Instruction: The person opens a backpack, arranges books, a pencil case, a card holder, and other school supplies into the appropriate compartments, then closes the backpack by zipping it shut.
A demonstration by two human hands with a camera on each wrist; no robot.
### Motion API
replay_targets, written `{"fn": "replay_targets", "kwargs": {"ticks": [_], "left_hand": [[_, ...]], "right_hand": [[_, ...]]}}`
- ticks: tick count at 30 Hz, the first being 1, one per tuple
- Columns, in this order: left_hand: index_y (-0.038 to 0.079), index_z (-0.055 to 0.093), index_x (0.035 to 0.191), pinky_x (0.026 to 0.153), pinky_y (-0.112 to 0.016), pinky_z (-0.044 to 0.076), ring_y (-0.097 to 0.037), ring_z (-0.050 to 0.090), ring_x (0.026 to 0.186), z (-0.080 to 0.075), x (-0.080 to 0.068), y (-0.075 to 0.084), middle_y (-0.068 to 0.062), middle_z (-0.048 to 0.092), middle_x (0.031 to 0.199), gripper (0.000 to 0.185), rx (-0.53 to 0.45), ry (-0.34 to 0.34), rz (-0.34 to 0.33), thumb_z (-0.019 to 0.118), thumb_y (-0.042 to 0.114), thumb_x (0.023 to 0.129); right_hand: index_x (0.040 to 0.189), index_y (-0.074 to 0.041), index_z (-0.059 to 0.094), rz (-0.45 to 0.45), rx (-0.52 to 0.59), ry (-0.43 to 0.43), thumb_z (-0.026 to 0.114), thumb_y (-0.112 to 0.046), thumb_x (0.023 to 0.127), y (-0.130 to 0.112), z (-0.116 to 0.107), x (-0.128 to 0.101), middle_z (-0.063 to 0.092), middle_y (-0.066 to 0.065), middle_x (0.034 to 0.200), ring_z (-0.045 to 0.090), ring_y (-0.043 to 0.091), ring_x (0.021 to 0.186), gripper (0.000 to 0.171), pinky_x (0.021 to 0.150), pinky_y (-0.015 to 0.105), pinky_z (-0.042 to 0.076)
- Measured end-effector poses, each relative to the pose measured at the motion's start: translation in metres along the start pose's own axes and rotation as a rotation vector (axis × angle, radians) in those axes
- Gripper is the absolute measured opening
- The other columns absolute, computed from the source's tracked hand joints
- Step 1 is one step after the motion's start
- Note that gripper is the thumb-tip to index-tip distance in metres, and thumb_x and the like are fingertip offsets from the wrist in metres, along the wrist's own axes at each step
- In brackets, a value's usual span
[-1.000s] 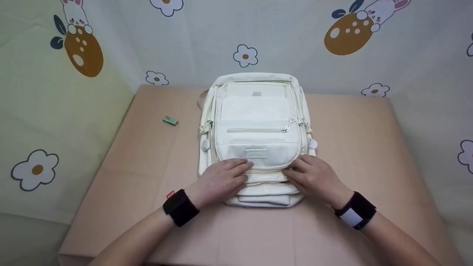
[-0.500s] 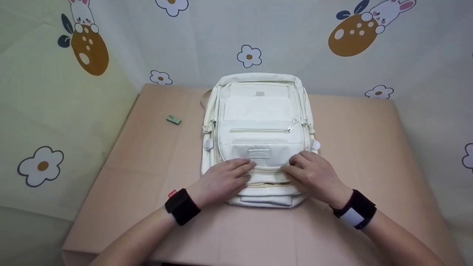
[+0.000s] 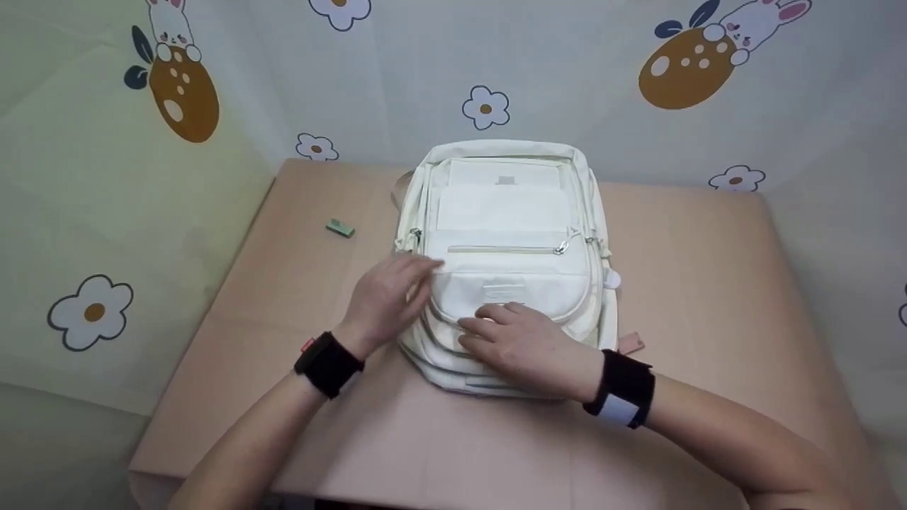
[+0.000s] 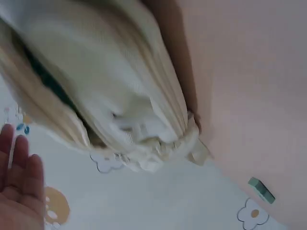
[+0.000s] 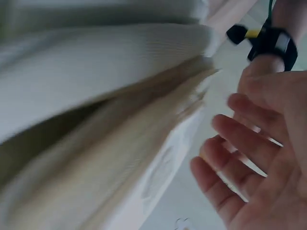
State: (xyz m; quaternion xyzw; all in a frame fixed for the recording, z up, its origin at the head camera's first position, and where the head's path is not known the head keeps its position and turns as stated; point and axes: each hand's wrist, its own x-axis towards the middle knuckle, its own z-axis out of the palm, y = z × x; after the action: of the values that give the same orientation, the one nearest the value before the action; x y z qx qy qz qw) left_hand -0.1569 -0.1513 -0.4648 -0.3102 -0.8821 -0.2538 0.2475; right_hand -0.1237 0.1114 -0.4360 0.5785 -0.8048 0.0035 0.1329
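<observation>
Item: cream backpack (image 3: 506,241), lying flat, front panel up, on the tan tabletop (image 3: 708,283), directly beneath both sets of fingers.

Handling, judged: soft fabric, light, sagging wherever it is lifted; the woven cloth is looking grippy rather than slick. Firmest holds are probably the seamed pocket rim just ahead of the fingertips and the zip pull (image 3: 561,248) further beyond them.

Left hand (image 3: 386,294): fingers straight and loosely spread, lying over the bag's left edge beside the front pocket, gripping nothing. Its wrist view is showing the hand clear of the cloth.

Right hand (image 3: 528,343): fingers extended and slightly parted, resting flat on the lower front pocket, nothing pinched. Its wrist view is showing the palm open.

Beyond the left fingertips, well apart: small green block (image 3: 340,228). Behind everything: patterned curtain (image 3: 673,64).

Obscured: both wrist views are blurring; a dark gap between layers is showing, its contents unreadable. The bag's underside and straps are lying hidden.
</observation>
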Motion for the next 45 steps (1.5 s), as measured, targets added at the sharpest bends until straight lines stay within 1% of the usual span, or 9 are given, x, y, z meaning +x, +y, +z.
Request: {"fn": "replay_targets", "kwargs": {"ticks": [3,5,7,10,15,18,26,37,45], "left_hand": [[0.009,0.068,0.129,0.094,-0.041,0.052,-0.027,0.062,0.114,-0.005,0.019,-0.021,-0.009,0.068,0.124,0.033,0.032,-0.065,-0.269,0.065,0.008,0.097],[0.011,0.066,0.136,0.094,-0.043,0.051,-0.029,0.059,0.118,-0.003,0.028,-0.033,-0.01,0.065,0.13,0.037,0.052,-0.135,-0.394,0.064,0.009,0.098],[0.01,0.062,0.14,0.095,-0.045,0.05,-0.031,0.058,0.12,0.002,0.035,-0.042,-0.011,0.063,0.134,0.041,0.068,-0.203,-0.465,0.062,0.01,0.1],[0.01,0.06,0.142,0.096,-0.047,0.05,-0.032,0.058,0.121,0.009,0.038,-0.05,-0.012,0.063,0.135,0.041,0.087,-0.269,-0.513,0.061,0.011,0.101],[0.011,0.067,0.134,0.091,-0.046,0.05,-0.031,0.06,0.113,0.015,0.037,-0.057,-0.011,0.068,0.127,0.032,0.097,-0.242,-0.537,0.062,0.013,0.102],[0.012,0.071,0.126,0.087,-0.044,0.051,-0.029,0.062,0.107,0.015,0.037,-0.059,-0.009,0.07,0.12,0.025,0.094,-0.199,-0.531,0.064,0.016,0.102],[0.012,0.074,0.112,0.079,-0.043,0.052,-0.026,0.065,0.095,0.012,0.035,-0.062,-0.006,0.07,0.105,0.015,0.085,-0.161,-0.513,0.065,0.02,0.102],[0.01,0.074,0.101,0.069,-0.039,0.052,-0.023,0.064,0.082,0.004,0.03,-0.057,-0.004,0.068,0.093,0.01,0.124,-0.116,-0.439,0.069,0.019,0.1],[0.008,0.073,0.099,0.068,-0.039,0.052,-0.024,0.064,0.08,0.0,0.025,-0.049,-0.005,0.069,0.091,0.01,0.162,-0.13,-0.391,0.069,0.017,0.099]], "right_hand": [[0.13,-0.013,0.065,0.005,-0.019,-0.05,0.058,-0.017,0.098,-0.006,0.001,0.015,0.06,0.005,0.14,0.057,0.024,0.114,0.032,0.083,0.037,0.053],[0.133,-0.011,0.063,0.015,-0.021,-0.072,0.058,-0.016,0.098,-0.009,0.004,0.023,0.058,0.005,0.142,0.056,0.023,0.111,0.036,0.079,0.035,0.053],[0.135,-0.009,0.063,0.023,-0.029,-0.092,0.058,-0.015,0.098,-0.012,0.009,0.028,0.058,0.005,0.142,0.056,0.022,0.107,0.038,0.074,0.032,0.053],[0.135,-0.006,0.063,0.034,-0.06,-0.116,0.06,-0.014,0.096,-0.015,0.015,0.032,0.058,0.005,0.142,0.055,0.021,0.103,0.04,0.066,0.03,0.051],[0.13,-0.005,0.067,0.031,-0.122,-0.133,0.063,-0.014,0.092,-0.015,0.021,0.035,0.057,0.003,0.144,0.053,0.021,0.099,0.039,0.06,0.029,0.048],[0.131,-0.004,0.067,0.031,-0.134,-0.147,0.062,-0.014,0.093,-0.015,0.023,0.034,0.056,0.003,0.145,0.053,0.021,0.1,0.04,0.061,0.028,0.048],[0.13,-0.005,0.067,0.037,-0.139,-0.174,0.062,-0.017,0.094,-0.015,0.024,0.036,0.055,0.003,0.146,0.053,0.021,0.102,0.038,0.061,0.029,0.048],[0.126,-0.012,0.067,0.061,-0.08,-0.175,0.062,-0.019,0.095,-0.017,0.022,0.037,0.056,0.003,0.144,0.055,0.022,0.102,0.032,0.061,0.03,0.047],[0.121,-0.013,0.069,0.061,-0.071,-0.158,0.063,-0.019,0.095,-0.017,0.021,0.037,0.058,0.003,0.143,0.056,0.022,0.101,0.028,0.058,0.03,0.047]]}}
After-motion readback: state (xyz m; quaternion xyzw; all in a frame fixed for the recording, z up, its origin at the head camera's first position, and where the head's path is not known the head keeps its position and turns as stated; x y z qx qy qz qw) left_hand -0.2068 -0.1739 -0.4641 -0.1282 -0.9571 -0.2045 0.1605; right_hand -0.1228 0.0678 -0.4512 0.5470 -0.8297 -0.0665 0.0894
